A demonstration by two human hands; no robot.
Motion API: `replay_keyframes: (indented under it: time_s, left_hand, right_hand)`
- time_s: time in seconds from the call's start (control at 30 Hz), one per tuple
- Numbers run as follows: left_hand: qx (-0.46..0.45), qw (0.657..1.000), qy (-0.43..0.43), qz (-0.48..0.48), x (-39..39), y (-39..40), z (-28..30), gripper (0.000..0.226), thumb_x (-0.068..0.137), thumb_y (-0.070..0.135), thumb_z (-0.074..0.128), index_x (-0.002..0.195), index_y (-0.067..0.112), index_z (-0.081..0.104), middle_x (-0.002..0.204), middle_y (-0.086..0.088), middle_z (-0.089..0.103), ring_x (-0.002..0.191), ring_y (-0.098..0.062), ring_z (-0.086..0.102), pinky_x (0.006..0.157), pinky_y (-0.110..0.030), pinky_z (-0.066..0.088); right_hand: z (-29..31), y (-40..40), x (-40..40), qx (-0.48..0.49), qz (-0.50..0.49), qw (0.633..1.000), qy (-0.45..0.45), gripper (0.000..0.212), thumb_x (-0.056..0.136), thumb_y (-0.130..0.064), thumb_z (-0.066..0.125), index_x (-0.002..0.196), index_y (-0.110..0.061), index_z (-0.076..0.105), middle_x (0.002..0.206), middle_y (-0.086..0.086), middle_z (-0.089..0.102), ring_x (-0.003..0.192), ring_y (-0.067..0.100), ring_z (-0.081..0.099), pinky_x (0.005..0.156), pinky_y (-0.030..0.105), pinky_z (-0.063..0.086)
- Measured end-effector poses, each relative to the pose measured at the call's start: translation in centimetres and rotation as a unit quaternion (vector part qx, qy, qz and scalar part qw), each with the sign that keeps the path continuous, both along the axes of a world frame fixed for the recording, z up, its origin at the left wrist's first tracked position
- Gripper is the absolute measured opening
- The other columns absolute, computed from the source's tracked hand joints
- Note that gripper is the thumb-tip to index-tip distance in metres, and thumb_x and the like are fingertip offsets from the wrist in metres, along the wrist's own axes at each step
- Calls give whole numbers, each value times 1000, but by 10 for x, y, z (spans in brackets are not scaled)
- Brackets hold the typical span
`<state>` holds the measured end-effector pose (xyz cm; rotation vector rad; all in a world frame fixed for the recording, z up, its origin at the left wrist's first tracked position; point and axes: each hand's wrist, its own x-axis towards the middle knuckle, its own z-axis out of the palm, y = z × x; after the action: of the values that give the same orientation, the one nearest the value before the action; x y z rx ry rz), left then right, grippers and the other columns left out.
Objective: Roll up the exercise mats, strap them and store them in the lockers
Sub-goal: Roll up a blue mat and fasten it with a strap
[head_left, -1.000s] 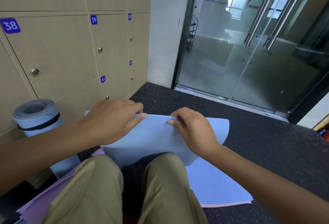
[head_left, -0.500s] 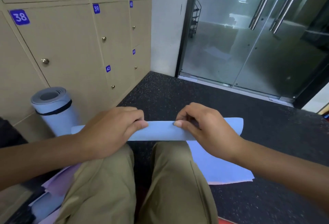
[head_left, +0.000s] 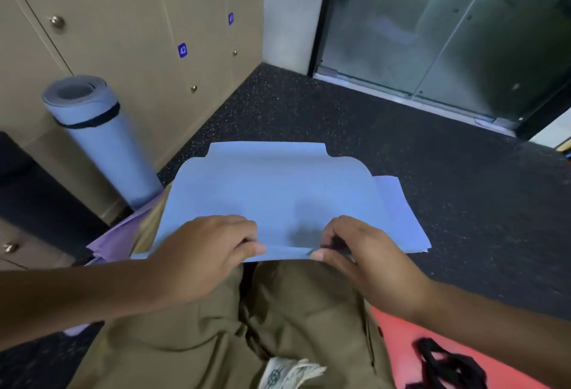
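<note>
Blue mat (head_left: 272, 194) now flatter, edge nearer knees

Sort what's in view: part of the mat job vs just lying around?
Job: blue mat gripped at its near edge by left hand and right hand; rolled strapped mat; lockers; purple mat; black straps.
Lying about: glass doors.

Light blue mat (head_left: 272, 197), black-strapped blue roll (head_left: 102, 135), speckled black floor (head_left: 340, 117), olive trousers (head_left: 234, 333), beige lockers (head_left: 123, 18).
</note>
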<state>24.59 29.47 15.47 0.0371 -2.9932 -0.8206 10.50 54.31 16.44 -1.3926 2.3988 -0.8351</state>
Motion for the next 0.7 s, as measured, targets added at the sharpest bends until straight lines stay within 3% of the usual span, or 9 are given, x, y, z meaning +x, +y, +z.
replay_keyframes:
  time_s: [0.1, 0.2, 0.37, 0.53, 0.6, 0.7]
  left_hand:
    - [27, 1000, 1, 7, -2, -3, -6, 44, 92, 66, 37, 75, 29, 53, 72, 10, 55, 71, -10, 53, 67, -28, 43]
    - [75, 997, -14, 26, -3, -5, -10, 37, 100, 48, 60, 73, 22, 59, 62, 12, 54, 62, -7, 51, 59, -21, 35]
    - [151, 986, -50, 52, 0, -7, -18, 33, 95, 38, 69, 68, 23, 60, 51, 10, 44, 49, -9, 39, 52, -22, 29]
    - [232, 964, -94, 91, -2, -12, -20, 31, 88, 40, 77, 68, 18, 68, 48, 9, 44, 47, -7, 35, 49, -20, 26]
    - [249, 956, -117, 97, -4, -17, -21, 34, 85, 47, 79, 71, 18, 69, 50, 9, 45, 50, -8, 36, 51, -23, 28]
    - [282, 946, -125, 100, -8, -21, -23, 34, 81, 51, 82, 74, 19, 71, 52, 10, 49, 52, -11, 40, 54, -27, 31]
  right_hand:
    - [-4, 0, 4, 11, -7, 999, 37, 30, 96, -57, 50, 87, -29, 51, 85, -14, 53, 85, 9, 50, 71, 26, 43]
    - [-4, -7, 3, 25, -4, 997, 74, 33, 96, -60, 46, 86, -29, 49, 81, -14, 50, 79, 9, 46, 65, 25, 41]
    - [-5, -17, -8, 38, -42, 996, -67, 30, 87, -43, 75, 72, -23, 60, 66, -6, 58, 66, 11, 53, 59, 18, 38]
    - [-3, -29, -19, 66, -72, 979, -176, 29, 78, -39, 85, 65, -20, 67, 63, -1, 61, 55, 3, 45, 54, 18, 36]
    - [-4, -34, -22, 61, -85, 975, -197, 28, 75, -36, 88, 66, -19, 69, 67, 3, 64, 58, 4, 49, 57, 21, 40]
    - [-9, -43, -25, 31, -90, 981, -169, 26, 72, -28, 91, 68, -20, 68, 71, -6, 61, 63, 4, 51, 61, 16, 41]
